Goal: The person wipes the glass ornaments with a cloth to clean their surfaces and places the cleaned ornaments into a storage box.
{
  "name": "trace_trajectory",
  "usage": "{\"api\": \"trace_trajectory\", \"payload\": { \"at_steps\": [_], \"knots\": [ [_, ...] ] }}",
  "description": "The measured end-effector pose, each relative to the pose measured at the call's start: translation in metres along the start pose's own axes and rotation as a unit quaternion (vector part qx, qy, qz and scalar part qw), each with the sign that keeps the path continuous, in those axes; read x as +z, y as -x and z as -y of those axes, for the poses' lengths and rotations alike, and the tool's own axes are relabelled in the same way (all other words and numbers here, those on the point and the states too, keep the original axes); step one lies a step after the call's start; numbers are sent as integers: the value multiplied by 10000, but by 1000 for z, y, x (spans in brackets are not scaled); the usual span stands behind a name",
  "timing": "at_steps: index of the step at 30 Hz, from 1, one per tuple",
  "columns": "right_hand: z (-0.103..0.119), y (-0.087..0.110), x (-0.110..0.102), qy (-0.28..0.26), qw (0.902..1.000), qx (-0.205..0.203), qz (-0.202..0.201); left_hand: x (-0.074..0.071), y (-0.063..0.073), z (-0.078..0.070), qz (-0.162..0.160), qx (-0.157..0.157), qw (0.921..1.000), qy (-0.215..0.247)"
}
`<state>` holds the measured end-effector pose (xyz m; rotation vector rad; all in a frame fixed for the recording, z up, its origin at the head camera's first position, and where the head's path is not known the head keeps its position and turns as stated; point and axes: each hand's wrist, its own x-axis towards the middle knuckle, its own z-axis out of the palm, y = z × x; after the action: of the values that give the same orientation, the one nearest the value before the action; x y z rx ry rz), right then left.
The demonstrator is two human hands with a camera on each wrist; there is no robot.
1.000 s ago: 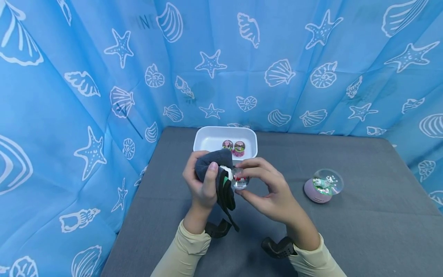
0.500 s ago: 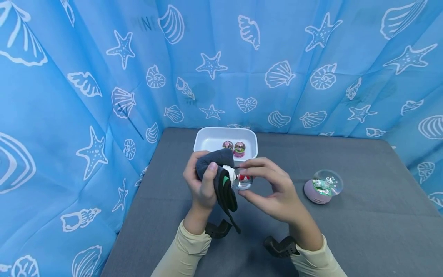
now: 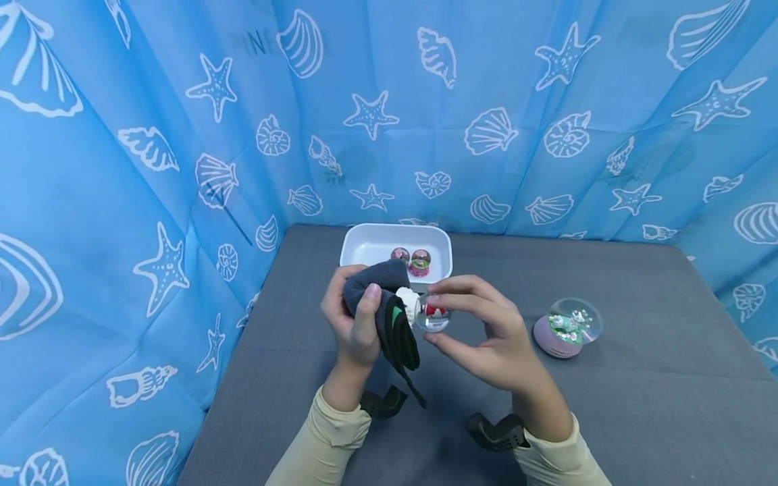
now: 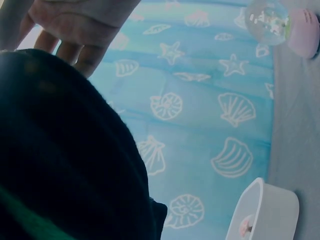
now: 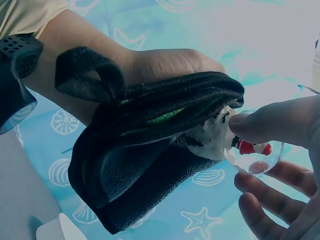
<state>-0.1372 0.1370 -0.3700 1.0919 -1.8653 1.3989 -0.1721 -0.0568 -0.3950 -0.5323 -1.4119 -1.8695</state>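
Observation:
My left hand [image 3: 354, 331] grips a folded dark grey cloth [image 3: 375, 278] with black edging and a green patch. From the cloth's right side sticks a small snow globe [image 3: 435, 314], lying sideways with its clear ball to the right. A red and white figure [image 5: 253, 148] shows inside the ball. Its white base [image 5: 207, 139] is partly covered by the cloth. My right hand [image 3: 486, 329] pinches the ball between thumb and fingers. In the left wrist view the dark cloth [image 4: 65, 150] fills the lower left and hides the globe.
Behind my hands stands a white tray [image 3: 369, 248] with two small pink globes [image 3: 420, 263] in it. To the right, a larger snow globe [image 3: 560, 336] on a lilac base rests on the grey table [image 3: 656, 412]. A blue shell-patterned curtain [image 3: 389, 155] hangs behind and at left.
My right hand has moved slightly right with the snow globe, and more of its white base shows outside the cloth. My left hand stays nearly still, still gripping the cloth.

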Motion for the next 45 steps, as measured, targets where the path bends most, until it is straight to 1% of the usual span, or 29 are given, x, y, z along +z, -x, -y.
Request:
{"api": "trace_trajectory", "payload": {
  "at_steps": [5,7,10,13,17,22,28,34,40,45],
  "knots": [
    [1,0,-3,152,9996,-48,-214,-2,-3,-1,-279,-94,9996,-49],
    [1,0,-4,161,9994,-53,-293,-4,-5,-2,-401,-175,9990,26],
    [0,0,-5,69,9994,-41,-336,-5,-7,-3,-455,-278,9984,186],
    [-1,0,-5,-6,9994,-19,-332,-5,-7,-4,-412,-340,9982,280],
    [-1,0,-5,-100,9994,-29,-344,-5,-7,-4,-323,-400,9983,280],
    [-3,1,-4,-225,9988,-48,-440,-4,-6,-5,-303,-473,9978,359],
    [-3,2,-5,-191,9986,148,-467,-5,-5,-5,-204,-545,9973,440],
    [-6,2,-6,-195,9983,138,-528,-4,-4,-5,-145,-545,9978,358],
    [-7,2,-6,-127,9979,250,-580,-4,-5,-4,-198,-545,9972,464],
    [-7,1,-7,21,9970,425,-643,-5,-8,-3,-324,-439,9971,539]
  ]
}}
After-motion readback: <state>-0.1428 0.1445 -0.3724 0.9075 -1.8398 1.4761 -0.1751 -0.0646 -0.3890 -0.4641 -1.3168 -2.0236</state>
